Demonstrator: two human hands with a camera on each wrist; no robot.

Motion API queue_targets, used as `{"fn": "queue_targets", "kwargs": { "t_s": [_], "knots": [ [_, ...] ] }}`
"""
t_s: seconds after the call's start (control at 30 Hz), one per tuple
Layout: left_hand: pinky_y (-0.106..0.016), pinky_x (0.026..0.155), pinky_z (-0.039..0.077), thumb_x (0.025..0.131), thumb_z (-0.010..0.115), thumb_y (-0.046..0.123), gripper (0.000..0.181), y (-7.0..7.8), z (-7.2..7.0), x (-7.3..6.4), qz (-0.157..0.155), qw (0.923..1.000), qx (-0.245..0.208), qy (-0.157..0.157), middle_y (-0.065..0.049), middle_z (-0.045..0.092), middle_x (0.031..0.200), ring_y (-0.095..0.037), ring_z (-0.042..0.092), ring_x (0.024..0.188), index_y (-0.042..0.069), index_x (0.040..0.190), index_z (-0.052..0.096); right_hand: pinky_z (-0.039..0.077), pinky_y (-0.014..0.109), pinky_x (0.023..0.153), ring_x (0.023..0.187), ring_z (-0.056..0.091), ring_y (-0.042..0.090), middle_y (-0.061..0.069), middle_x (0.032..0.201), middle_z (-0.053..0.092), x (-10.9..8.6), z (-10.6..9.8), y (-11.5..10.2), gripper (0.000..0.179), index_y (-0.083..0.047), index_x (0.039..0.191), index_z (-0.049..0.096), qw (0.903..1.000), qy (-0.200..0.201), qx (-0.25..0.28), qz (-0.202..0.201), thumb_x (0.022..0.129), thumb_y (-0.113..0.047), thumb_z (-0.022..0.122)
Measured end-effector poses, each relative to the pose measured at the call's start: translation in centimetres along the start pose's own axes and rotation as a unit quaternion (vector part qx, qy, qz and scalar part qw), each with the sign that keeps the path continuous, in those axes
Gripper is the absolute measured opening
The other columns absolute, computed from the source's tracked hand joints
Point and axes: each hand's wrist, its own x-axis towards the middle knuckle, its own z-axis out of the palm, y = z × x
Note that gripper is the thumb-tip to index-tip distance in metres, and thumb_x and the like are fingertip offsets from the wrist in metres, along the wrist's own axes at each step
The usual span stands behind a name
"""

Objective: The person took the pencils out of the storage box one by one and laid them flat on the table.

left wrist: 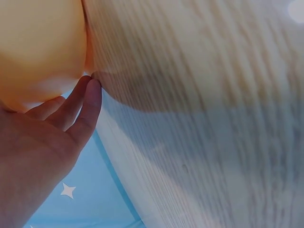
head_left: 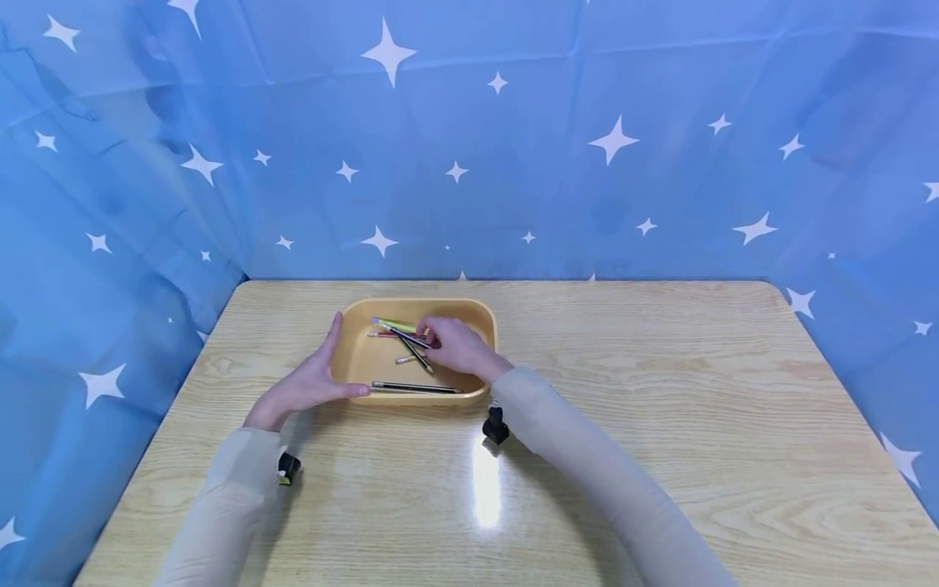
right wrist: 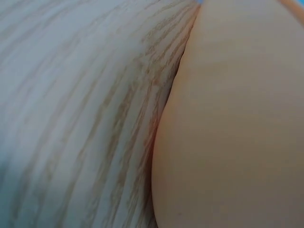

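A shallow yellow-orange tray [head_left: 374, 367] holds several pencils. My left hand [head_left: 311, 379] rests against its left side, fingers and thumb spread around the near left corner. In the left wrist view, the fingertips touch the outer wall of the tray [left wrist: 42, 42]. Inside the tray, my right hand [head_left: 458, 346] pinches a dark pencil [head_left: 409, 337] with curled fingers. A red pencil [head_left: 381, 334], a yellow-green one [head_left: 396, 324] and a black one [head_left: 420, 359] cross near those fingertips. Another black pencil [head_left: 414, 387] lies along the near wall. The right wrist view shows only tray wall and table, hiding the right hand.
The tray stands on a light wood-grain table [head_left: 660, 391], toward its back left. Behind and on both sides hangs a blue curtain [head_left: 513, 163] with white stars. A bright light reflection shows on the table in front of the tray.
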Motion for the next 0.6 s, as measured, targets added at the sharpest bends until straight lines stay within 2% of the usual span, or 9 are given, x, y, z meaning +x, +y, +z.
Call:
{"fn": "queue_targets", "kwargs": {
  "t_s": [0.13, 0.27, 0.43, 0.6],
  "knots": [
    [-0.058, 0.111, 0.007, 0.077, 0.082, 0.028, 0.128, 0.08, -0.07, 0.03, -0.004, 1.0000, 0.003, 0.001, -0.022, -0.013, 0.157, -0.045, 0.000, 0.141, 0.014, 0.151, -0.021, 0.049, 0.031, 0.079, 0.091, 0.061, 0.016, 0.001, 0.099, 0.066, 0.16, 0.03, -0.01, 0.026, -0.012, 0.112, 0.062, 0.9995, -0.006, -0.028, 0.011, 0.088, -0.004, 0.067],
    [-0.058, 0.112, 0.007, 0.078, 0.082, 0.029, 0.127, 0.03, -0.06, 0.07, -0.012, 0.9999, 0.008, 0.003, -0.022, -0.013, 0.157, -0.044, 0.001, 0.142, 0.015, 0.151, -0.022, 0.049, 0.032, 0.081, 0.094, 0.061, 0.016, 0.001, 0.101, 0.067, 0.16, 0.04, -0.02, 0.024, -0.012, 0.110, 0.063, 0.9994, -0.006, -0.028, 0.019, 0.089, -0.003, 0.065],
    [-0.058, 0.111, 0.008, 0.078, 0.082, 0.030, 0.128, 0.02, 0.00, 0.11, -0.018, 0.9998, 0.013, 0.000, -0.020, -0.014, 0.157, -0.044, 0.000, 0.142, 0.014, 0.151, -0.022, 0.049, 0.031, 0.082, 0.095, 0.064, 0.018, 0.005, 0.101, 0.069, 0.01, 0.04, -0.04, 0.021, -0.009, 0.108, 0.064, 0.9998, -0.006, 0.012, 0.014, 0.088, -0.005, 0.068],
    [-0.059, 0.111, 0.008, 0.077, 0.082, 0.032, 0.128, 0.17, -0.02, 0.04, -0.017, 0.9998, 0.014, 0.000, -0.022, -0.013, 0.157, -0.045, 0.001, 0.141, 0.014, 0.151, -0.021, 0.051, 0.025, 0.076, 0.090, 0.064, 0.018, 0.008, 0.096, 0.068, -0.06, 0.01, -0.07, 0.017, -0.003, 0.105, 0.064, 0.9967, -0.003, 0.080, 0.012, 0.088, -0.002, 0.068]
  ]
}}
